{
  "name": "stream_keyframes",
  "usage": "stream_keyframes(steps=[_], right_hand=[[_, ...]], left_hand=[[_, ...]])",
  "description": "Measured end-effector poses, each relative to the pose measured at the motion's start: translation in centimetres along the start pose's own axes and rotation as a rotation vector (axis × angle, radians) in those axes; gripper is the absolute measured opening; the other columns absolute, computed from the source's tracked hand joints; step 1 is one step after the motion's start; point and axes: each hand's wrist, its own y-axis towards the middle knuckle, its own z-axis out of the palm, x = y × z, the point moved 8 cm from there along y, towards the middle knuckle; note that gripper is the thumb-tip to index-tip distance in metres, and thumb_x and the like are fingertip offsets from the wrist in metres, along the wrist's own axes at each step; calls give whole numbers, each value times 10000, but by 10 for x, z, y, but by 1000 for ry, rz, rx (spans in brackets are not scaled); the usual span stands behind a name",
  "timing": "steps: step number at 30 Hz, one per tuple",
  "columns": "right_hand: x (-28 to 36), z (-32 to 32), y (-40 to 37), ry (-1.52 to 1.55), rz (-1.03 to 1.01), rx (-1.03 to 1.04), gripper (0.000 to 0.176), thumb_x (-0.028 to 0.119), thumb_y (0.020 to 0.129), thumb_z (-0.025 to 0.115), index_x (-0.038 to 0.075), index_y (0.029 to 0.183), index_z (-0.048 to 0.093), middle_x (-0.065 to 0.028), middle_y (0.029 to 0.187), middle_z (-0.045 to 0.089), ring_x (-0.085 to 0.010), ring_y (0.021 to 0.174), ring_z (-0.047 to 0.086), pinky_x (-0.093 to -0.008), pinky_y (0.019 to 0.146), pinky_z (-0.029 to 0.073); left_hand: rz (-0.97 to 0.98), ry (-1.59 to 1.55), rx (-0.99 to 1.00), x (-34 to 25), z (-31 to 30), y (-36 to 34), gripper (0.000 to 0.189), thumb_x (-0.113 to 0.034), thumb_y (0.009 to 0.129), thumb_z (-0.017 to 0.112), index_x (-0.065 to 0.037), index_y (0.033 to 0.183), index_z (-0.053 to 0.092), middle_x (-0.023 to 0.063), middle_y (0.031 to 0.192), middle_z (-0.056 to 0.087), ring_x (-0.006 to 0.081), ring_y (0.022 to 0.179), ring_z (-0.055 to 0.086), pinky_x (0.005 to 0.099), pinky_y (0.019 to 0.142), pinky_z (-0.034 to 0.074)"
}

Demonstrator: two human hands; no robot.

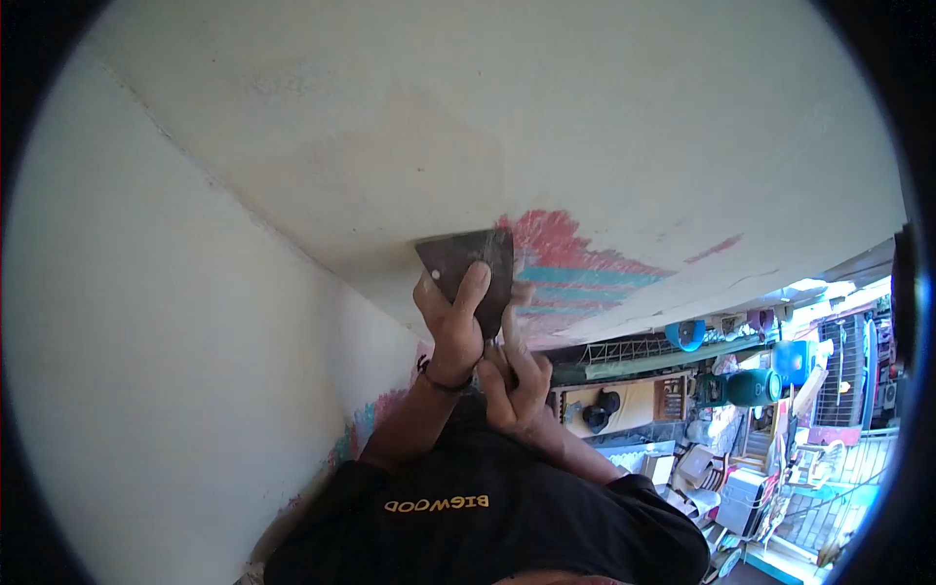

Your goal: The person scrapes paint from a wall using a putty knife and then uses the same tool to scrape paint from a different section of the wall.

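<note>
A dark, wide-bladed scraper lies against the pale wall, its broad edge pointing up. My left hand, with a dark band at the wrist, grips the left side of the blade, the thumb flat on its face. Lower and to the right, my right hand is wrapped round the handle, with a finger stretched up along the blade's right side. Most of the handle is hidden by my fingers. Right of the blade, a red and turquoise painted patch shows on the wall.
On the left, a second pale wall surface meets the first along a slanting corner line. At the lower right are a wooden tray with a dark object, a green cylinder, a blue container, a white box-shaped item and metal railings.
</note>
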Motion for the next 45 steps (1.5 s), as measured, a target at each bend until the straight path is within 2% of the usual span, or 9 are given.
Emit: stream_keyframes(steps=[2, 10, 14, 18, 21, 27, 33, 36, 45], right_hand=[[-7, 2, -10, -23, 46, 42, 549, -26, 845, 600, -211, 1332, 426, -258, 905, 681, -329, 753, 709, -361, 696, 568], [6, 3, 0, -20, -3, 28, 528, -29, 842, 580, -198, 1322, 440, -233, 882, 674, -271, 676, 678, -322, 654, 548], [-13, 4, -12, -14, 6, -16, 333, 2, 844, 613, -150, 1138, 578, -232, 847, 652, -278, 656, 668, -290, 604, 527], [-5, 2, 6, 227, 253, 120, 263, 21, 857, 603, -113, 1084, 604, -201, 793, 641, -300, 657, 655, -319, 589, 518], [1, 4, -1, 183, 76, 56, 636, -14, 841, 551, -173, 1416, 331, -113, 695, 576, -183, 591, 569, -312, 586, 468], [2, 1, -2, 241, 126, -68, 563, 24, 863, 585, -128, 1381, 426, -178, 752, 642, -304, 606, 646, -354, 627, 513], [-5, -4, -10, 220, 162, -53, 579, 26, 864, 574, -114, 1402, 412, -161, 707, 614, -279, 572, 627, -338, 606, 495], [0, -1, -9, 225, 218, -17, 665, 48, 847, 552, -129, 1448, 330, -104, 620, 539, -142, 546, 550, -294, 559, 450], [-2, 3, -11, 229, 202, -65, 611, 24, 868, 544, -122, 1434, 364, -90, 642, 488, -154, 563, 524, -289, 602, 460]], left_hand=[[-82, -38, 3, 4, 4, -8, 302, -77, 906, 597, 46, 1171, 522, 167, 930, 676, 246, 679, 688, 357, 640, 599], [-63, -13, -26, -19, 12, -2, 260, -73, 920, 580, 42, 1138, 500, 151, 910, 649, 246, 683, 689, 353, 609, 593], [-27, 31, -24, 11, -8, -7, 279, -123, 929, 590, 44, 1133, 498, 138, 908, 645, 227, 662, 673, 345, 612, 585], [70, 84, -36, -25, 15, 2, 270, -151, 929, 594, 44, 1105, 530, 122, 864, 649, 230, 662, 679, 338, 595, 571], [-72, 53, -56, -17, 7, -5, 261, -83, 908, 621, 51, 1108, 521, 146, 936, 640, 253, 674, 685, 362, 609, 598], [-8, 59, -9, -17, 10, -2, 271, -76, 916, 603, 56, 1131, 503, 156, 912, 656, 261, 713, 695, 365, 646, 602], [-13, 16, -4, -2, 4, -8, 224, -56, 927, 583, 59, 1109, 520, 164, 932, 659, 265, 726, 702, 365, 646, 608], [-32, 107, -39, -11, 13, -10, 235, -122, 925, 585, 42, 1088, 547, 152, 914, 669, 231, 717, 686, 329, 646, 578], [11, 79, -20, -17, 15, -8, 210, -104, 923, 595, 52, 1061, 565, 140, 896, 662, 243, 715, 696, 334, 647, 587]])
